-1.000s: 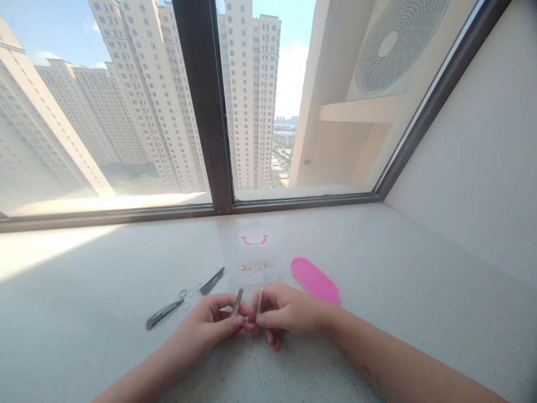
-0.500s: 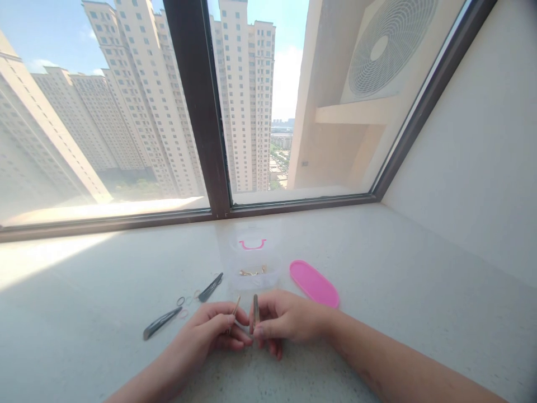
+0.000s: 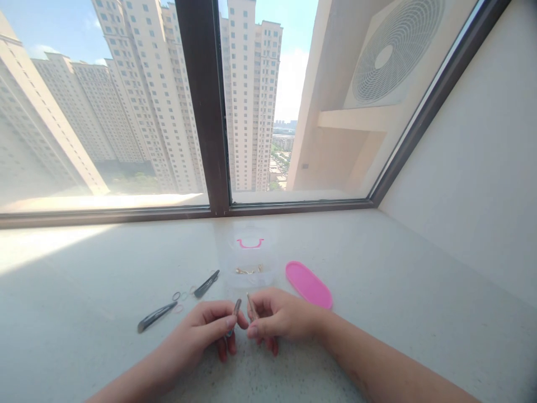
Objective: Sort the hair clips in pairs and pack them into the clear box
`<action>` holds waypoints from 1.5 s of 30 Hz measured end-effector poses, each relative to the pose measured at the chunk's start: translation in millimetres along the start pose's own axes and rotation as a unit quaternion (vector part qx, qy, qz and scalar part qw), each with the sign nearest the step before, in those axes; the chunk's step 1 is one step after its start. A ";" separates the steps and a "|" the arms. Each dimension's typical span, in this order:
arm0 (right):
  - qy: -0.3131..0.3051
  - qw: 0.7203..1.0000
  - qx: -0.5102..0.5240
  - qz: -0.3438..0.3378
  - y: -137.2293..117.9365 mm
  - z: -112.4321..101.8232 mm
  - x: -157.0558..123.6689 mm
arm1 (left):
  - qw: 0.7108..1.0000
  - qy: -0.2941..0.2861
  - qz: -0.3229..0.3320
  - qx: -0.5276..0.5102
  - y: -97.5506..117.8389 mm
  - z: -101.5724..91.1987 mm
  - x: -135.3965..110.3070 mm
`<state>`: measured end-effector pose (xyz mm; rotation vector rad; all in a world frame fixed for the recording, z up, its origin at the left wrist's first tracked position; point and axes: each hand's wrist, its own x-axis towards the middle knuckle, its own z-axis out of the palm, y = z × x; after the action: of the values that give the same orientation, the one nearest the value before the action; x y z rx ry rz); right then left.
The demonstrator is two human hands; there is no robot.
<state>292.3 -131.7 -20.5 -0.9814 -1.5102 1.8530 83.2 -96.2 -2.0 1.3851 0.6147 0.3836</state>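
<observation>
The left hand pinches 1 dark clip, the right hand 1 seemingly paler clip, fingers closed, both held tips up, likely for easy viewing, nearer than the clear box.

Clear box: near side blocked by left hand and right hand. Right: pink lid in way, white sill passable beyond. Left: dark clips, small rings obstruct. Behind: window frame.
</observation>
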 end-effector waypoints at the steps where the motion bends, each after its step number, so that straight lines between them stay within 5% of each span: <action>1: -0.001 1.000 -0.004 -0.001 0.2 0.0 0.1 | 1.000 0.008 0.001 0.006 -0.7 -0.2 0.2; 5: -0.016 1.000 -0.011 -0.022 2.7 -1.7 1.6 | 0.998 0.047 -0.015 0.048 -3.2 -0.6 0.4; 16: -0.010 1.000 -0.002 0.010 -4.3 1.7 2.1 | 0.999 0.040 0.008 0.034 -16.9 -5.0 2.6; 22: -0.014 0.998 0.044 0.034 -1.0 -1.3 7.4 | 0.994 0.107 -0.007 0.037 -8.7 1.1 -0.3; 45: -0.048 0.995 0.083 -0.021 4.3 -3.6 4.2 | 0.991 0.096 -0.023 0.087 -8.2 3.4 -1.6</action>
<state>292.9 -127.3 -25.9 -0.7881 -1.3928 1.9835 83.2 -101.1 -9.5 1.5082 0.8534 0.4383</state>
